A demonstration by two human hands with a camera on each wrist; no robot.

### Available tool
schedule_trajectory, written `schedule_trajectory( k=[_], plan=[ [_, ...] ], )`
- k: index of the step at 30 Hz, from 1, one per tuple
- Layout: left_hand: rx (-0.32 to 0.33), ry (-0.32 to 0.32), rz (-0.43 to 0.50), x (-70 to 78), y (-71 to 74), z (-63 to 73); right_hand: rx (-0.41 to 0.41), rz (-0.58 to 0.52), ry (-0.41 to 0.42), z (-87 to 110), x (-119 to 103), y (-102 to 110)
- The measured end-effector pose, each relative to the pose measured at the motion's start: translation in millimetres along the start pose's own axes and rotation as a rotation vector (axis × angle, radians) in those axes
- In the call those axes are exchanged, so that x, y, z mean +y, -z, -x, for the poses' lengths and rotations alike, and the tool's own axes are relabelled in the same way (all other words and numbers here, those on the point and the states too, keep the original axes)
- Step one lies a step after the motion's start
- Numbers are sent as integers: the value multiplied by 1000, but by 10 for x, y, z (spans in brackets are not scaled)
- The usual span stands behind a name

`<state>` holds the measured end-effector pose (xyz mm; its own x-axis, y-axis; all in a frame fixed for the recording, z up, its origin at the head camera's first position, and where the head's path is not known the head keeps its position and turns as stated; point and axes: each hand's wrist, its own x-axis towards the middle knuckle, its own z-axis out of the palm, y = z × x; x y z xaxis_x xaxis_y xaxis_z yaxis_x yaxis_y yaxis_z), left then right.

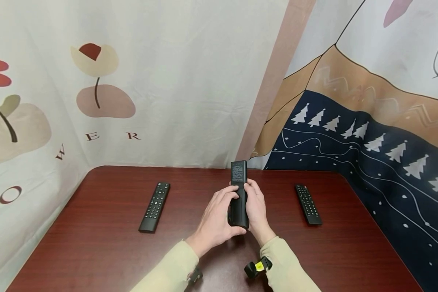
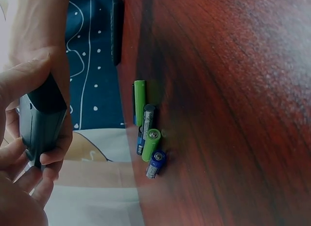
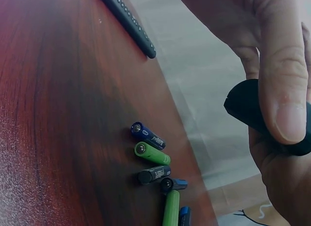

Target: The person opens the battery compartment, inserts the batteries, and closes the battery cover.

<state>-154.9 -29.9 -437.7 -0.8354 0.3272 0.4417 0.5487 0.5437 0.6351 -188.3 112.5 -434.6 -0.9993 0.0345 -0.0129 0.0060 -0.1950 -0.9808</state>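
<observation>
A black remote control (image 1: pixel 239 205) is held up above the table, its back with a printed label facing the head camera. My left hand (image 1: pixel 216 217) grips it from the left, the thumb at its lower end. From the right my right hand (image 1: pixel 256 207) holds it, fingers along the side. In the left wrist view the remote (image 2: pixel 43 121) sits between both hands. The right wrist view shows a thumb across the end of the remote (image 3: pixel 245 103). Several loose batteries, green (image 3: pixel 151 153), blue (image 3: pixel 146 134) and dark grey (image 3: pixel 154 174), lie on the table; the head view hides them.
A second remote (image 1: pixel 155 207) lies on the left of the dark red table (image 1: pixel 106 227). A third remote (image 1: pixel 308 205) lies on the right. Printed curtains (image 1: pixel 182 81) hang behind and beside the table. A black strap device (image 1: pixel 257 267) is on the right wrist.
</observation>
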Motion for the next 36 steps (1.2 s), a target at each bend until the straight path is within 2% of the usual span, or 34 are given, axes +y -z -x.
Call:
schedule_trajectory(
  k=[8, 15, 23, 31, 36],
  plan=[
    [-18, 12, -4, 13, 4, 4, 0, 0, -4, -19, 23, 28],
    [-28, 63, 60, 11, 60, 13, -6, 55, -8, -12, 23, 27],
    [-24, 29, 99, -39, 139, 33, 15, 97, -7, -3, 48, 16],
    [32, -10, 214, -81, 142, 33, -3, 66, -12, -15, 73, 20],
    [72, 3, 257, -87, 157, 29, 4, 95, -19, -22, 84, 34]
  ],
)
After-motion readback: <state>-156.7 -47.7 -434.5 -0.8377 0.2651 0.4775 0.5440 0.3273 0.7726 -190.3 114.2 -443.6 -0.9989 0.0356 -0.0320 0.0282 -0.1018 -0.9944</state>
